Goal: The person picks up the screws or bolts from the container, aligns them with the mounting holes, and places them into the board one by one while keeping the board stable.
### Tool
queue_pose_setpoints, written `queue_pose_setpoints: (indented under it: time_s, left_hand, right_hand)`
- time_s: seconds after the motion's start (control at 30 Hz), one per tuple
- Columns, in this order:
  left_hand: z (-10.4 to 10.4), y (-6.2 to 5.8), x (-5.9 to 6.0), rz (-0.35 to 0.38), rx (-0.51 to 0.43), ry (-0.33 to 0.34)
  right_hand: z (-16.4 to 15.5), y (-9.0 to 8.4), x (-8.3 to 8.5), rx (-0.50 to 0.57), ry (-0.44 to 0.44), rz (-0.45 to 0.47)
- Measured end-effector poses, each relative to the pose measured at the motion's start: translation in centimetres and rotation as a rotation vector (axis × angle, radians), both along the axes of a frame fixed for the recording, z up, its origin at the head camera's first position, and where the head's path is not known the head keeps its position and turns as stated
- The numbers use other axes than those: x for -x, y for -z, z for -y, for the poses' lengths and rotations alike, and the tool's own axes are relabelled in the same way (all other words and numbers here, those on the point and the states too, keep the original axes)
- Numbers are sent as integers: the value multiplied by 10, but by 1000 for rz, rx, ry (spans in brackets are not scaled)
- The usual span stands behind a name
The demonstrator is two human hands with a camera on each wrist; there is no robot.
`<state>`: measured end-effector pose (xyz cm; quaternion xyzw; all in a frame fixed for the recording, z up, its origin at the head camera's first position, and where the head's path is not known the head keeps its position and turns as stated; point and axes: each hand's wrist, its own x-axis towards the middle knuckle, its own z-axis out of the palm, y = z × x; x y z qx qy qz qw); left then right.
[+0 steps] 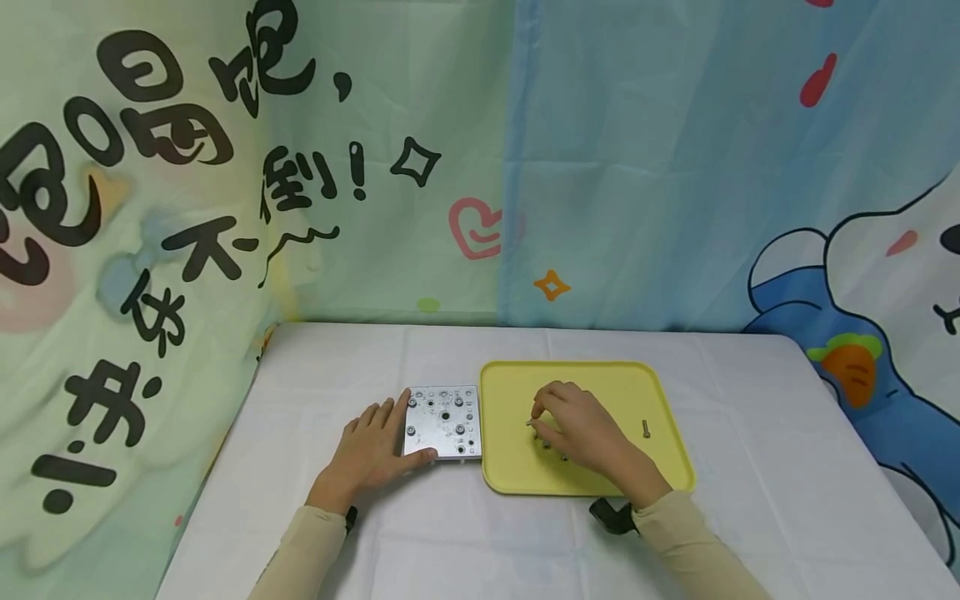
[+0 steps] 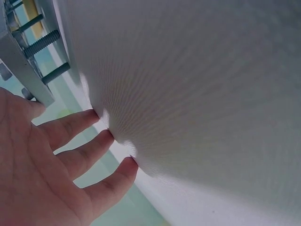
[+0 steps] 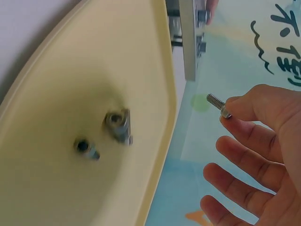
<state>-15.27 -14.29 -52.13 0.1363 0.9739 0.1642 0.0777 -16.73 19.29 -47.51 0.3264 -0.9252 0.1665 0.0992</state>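
The left hand [image 1: 371, 454] lies flat, fingers straight, steadying the metal plate [image 1: 444, 421] on the table [image 1: 750, 500]. The right hand [image 1: 581, 429] pinches a bolt [image 3: 217, 104] (threads outward) above the yellow tray [image 1: 660, 392], where loose fasteners [image 3: 118, 126] lie.

One metal plate [image 1: 443, 422], frame centre. One yellow tray [image 1: 585, 379] right of it. One bolt [image 3: 218, 106] pinched; two fasteners [image 3: 118, 126] loose in tray. Two hands.
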Motion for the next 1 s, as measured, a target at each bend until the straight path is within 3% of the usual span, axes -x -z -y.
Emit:
queue_pose_setpoints:
  time_s: [0.77,1.0]
  left_hand:
    - [0,2,1,6,-7,-9]
    - [0,2,1,-4,-9,-9]
  right_hand:
    - [51,2,1,47,-113,0]
    - [60,7,1,42,-117,49]
